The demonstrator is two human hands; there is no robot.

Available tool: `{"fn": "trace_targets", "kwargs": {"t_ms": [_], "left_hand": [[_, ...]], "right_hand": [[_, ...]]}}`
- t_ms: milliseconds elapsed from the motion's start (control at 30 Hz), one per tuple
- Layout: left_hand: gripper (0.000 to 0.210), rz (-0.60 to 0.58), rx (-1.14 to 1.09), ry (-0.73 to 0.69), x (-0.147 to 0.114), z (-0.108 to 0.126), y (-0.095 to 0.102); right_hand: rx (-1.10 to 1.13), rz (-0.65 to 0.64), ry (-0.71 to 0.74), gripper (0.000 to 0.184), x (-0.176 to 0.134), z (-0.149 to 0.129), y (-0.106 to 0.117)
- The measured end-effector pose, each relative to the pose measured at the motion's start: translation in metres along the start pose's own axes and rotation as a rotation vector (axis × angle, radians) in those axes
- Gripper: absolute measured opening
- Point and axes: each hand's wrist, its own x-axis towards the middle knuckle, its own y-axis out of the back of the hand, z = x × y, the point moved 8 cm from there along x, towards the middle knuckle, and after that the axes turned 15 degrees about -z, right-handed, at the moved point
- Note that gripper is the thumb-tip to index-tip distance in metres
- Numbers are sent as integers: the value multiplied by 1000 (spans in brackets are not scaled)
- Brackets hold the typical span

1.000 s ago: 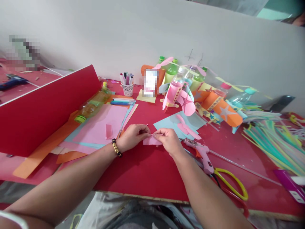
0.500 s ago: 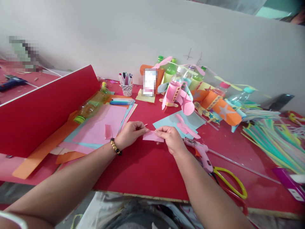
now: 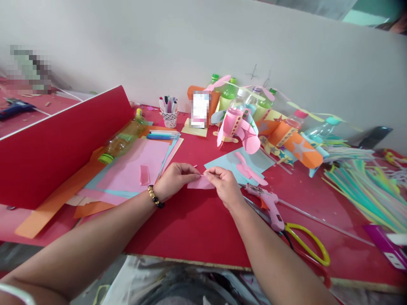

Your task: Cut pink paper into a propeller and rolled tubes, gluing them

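Observation:
A small piece of pink paper is pinched along its top edge between my two hands, above the red tabletop. My left hand grips it with thumb and forefinger, close to the upper middle. My right hand pinches the same edge, its fingertips nearly meeting the left ones. A narrow folded pink strip lies left of my left hand on pink paper sheets. Right of my right hand lie pink propeller-shaped cutouts on light blue paper.
A pink glue gun and yellow-and-red-handled scissors lie by my right forearm. Decorated bottle planes stand along the wall. A plastic bottle lies against a red board. A pen cup and bundled strips are further out.
My right hand has shifted slightly left, so its fingertips are closer to the left hand's. The pink paper has moved a little left with the hands still pinching it.

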Motion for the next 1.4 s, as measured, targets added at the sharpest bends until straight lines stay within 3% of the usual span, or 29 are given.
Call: {"fn": "trace_targets", "kwargs": {"t_ms": [400,600,967,1400], "left_hand": [[20,-24,-20,12,-1,5,-5],[13,-3,-177,-39,-1,6,-6],[12,36,-285,10,-2,1,-2],[10,-13,-402,99,-2,-10,-7]], "right_hand": [[-27,-31,14,16,2,3,1],[-13,-10,31,12,2,3,2],[98,-45,49,11,3,5,-1],[-46,-111,39,9,3,0,-2]]}}
